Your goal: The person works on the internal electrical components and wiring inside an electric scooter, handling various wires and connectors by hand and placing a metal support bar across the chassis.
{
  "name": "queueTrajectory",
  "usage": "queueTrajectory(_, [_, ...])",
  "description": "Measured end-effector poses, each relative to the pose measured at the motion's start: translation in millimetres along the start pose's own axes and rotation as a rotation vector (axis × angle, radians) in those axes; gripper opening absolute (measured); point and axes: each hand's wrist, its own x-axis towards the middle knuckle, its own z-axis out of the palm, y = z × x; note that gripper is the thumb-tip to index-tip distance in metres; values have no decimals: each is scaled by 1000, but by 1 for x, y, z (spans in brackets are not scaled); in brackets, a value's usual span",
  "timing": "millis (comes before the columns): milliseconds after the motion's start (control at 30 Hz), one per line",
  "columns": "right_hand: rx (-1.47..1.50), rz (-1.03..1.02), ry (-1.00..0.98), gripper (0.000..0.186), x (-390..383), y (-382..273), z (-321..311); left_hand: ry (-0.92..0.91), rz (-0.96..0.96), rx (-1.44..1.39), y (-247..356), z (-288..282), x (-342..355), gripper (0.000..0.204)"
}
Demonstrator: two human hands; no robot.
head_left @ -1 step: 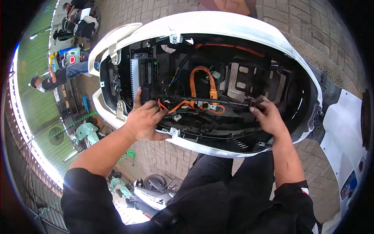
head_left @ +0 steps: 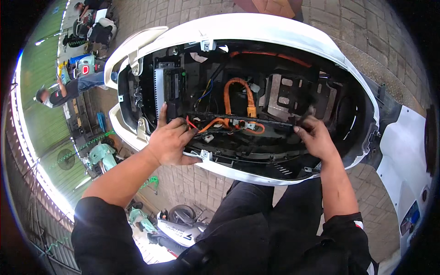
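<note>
An open white scooter body (head_left: 256, 27) lies in front of me, its dark inside full of wiring. A long, thin black rod-like piece (head_left: 247, 119) runs across it from hand to hand. My right hand (head_left: 316, 137) pinches this piece's right end between thumb and fingers; the index finger is blurred. My left hand (head_left: 169, 140) rests over the near rim at the left end. Its index finger stretches to a finned grey-and-black box (head_left: 169, 87), and its thumb lies out along the rim. A red wire (head_left: 190, 123) shows beside its fingers. Thick orange cables (head_left: 236, 81) loop behind the black piece.
A metal bracket plate with slots (head_left: 279, 103) sits inside the body at right. White panels (head_left: 403, 146) stand farther right. Another person (head_left: 64, 94) stands at the far left, near a parked scooter (head_left: 85, 68). A white scooter (head_left: 181, 229) stands on the paving below.
My right fingers have shifted a little at the end of the black piece, with the index finger now raised and blurred. The left hand stays in place.
</note>
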Motion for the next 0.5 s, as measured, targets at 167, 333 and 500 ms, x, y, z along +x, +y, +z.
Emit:
queueTrajectory(167, [284,18,225,34,4,13,16,6,16,13,0,0,0,80])
queueTrajectory(333, [352,182,-54,45,5,10,4,-11,13,29,-1,0,0,81])
queueTrajectory(500, [460,70,-51,35,-1,15,5,-3,19,25,-1,0,2,81])
